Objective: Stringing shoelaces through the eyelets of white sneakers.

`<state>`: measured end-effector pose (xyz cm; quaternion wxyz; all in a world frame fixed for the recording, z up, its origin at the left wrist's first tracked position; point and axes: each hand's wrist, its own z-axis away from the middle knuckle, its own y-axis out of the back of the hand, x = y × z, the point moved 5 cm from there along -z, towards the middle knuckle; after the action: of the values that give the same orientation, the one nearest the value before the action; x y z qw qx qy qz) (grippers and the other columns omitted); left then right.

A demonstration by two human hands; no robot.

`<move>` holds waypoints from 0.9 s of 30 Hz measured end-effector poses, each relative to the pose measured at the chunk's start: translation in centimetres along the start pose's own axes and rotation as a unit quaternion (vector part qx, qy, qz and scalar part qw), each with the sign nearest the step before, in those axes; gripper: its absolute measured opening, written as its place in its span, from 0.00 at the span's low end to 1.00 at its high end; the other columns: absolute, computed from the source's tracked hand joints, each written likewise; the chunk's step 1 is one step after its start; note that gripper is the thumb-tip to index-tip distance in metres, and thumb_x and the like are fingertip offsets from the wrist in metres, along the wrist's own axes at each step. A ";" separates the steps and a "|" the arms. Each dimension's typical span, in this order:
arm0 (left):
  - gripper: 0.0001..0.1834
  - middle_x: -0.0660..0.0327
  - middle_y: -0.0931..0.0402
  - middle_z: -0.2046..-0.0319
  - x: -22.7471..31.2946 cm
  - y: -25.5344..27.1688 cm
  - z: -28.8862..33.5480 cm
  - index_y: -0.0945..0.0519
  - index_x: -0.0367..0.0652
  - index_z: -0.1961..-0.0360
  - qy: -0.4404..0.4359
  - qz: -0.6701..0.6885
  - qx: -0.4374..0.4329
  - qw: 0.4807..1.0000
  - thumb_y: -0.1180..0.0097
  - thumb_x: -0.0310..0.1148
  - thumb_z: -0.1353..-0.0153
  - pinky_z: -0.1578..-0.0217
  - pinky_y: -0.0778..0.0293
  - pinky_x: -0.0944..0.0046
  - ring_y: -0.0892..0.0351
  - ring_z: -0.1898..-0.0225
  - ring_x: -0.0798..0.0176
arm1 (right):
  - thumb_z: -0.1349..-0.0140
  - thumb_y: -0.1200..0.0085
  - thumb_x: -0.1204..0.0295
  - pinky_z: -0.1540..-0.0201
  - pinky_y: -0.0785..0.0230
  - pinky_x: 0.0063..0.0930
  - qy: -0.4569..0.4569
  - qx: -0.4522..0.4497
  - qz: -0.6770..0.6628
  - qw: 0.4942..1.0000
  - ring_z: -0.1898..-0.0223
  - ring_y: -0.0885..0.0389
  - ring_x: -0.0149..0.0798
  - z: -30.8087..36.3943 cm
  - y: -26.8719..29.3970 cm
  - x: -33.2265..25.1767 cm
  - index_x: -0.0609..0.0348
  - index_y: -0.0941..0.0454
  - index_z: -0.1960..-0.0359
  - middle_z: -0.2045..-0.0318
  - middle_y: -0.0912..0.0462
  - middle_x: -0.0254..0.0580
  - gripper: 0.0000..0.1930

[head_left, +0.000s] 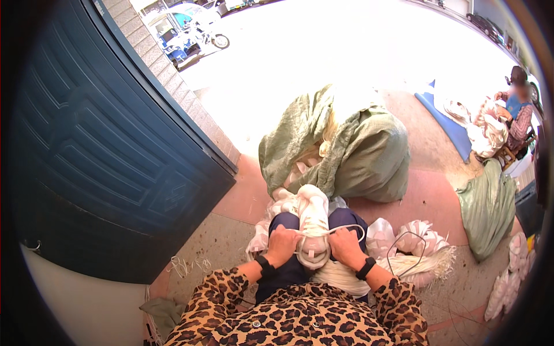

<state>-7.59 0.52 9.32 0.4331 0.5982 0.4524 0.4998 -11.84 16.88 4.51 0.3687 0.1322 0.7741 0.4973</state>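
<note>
A thick cream-white bundle (313, 210), which looks like yarn or soft fabric, lies lengthwise between my knees. Across it runs a thin white cord (314, 234), pulled sideways between my two hands. My left hand (281, 246) is closed on the cord at the bundle's left side. On the other side my right hand (346, 248) grips it too, and a loop of cord curves up beyond those fingers. The near end of the bundle is rounded and shows a pale pink patch. More white and pinkish material bulges out around my knees, partly hidden by my legs.
Just ahead stands a large green woven sack (369, 153), its mouth showing pale material. At right lie more white bundles (424, 239), a bent wire (407, 235) and another green sack (490, 207). A blue door (115, 150) borders the left. A person (517, 112) sits far right.
</note>
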 end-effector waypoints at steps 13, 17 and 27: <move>0.13 0.55 0.28 0.77 0.6 -1.0 1.8 0.26 0.38 0.63 -0.020 0.091 0.067 0.993 0.52 0.25 0.53 0.71 0.36 0.57 0.31 0.69 0.51 | 0.56 0.50 0.75 0.69 0.37 0.34 0.060 -0.017 -0.019 0.998 0.72 0.27 0.44 -0.3 0.3 -0.5 0.60 0.30 0.72 0.78 0.26 0.43 0.08; 0.09 0.63 0.31 0.82 3.0 -0.4 1.7 0.26 0.43 0.70 -0.168 -0.119 0.038 0.978 0.52 0.30 0.55 0.71 0.39 0.62 0.31 0.71 0.61 | 0.56 0.51 0.75 0.69 0.39 0.32 0.133 -0.053 0.068 0.987 0.72 0.26 0.41 -1.0 0.7 -1.7 0.58 0.26 0.78 0.79 0.24 0.41 0.03; 0.04 0.63 0.31 0.82 3.4 -0.2 0.7 0.30 0.45 0.80 -0.180 -0.170 0.009 0.969 0.52 0.32 0.56 0.69 0.39 0.63 0.31 0.71 0.62 | 0.56 0.52 0.73 0.64 0.42 0.32 0.127 -0.015 0.106 0.986 0.65 0.29 0.38 -0.9 2.8 -2.7 0.53 0.25 0.78 0.76 0.25 0.38 0.04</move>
<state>-6.62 3.84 9.77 0.5806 0.5966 0.4663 0.2991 -11.08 16.01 8.30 0.2150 0.1437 0.7889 0.5575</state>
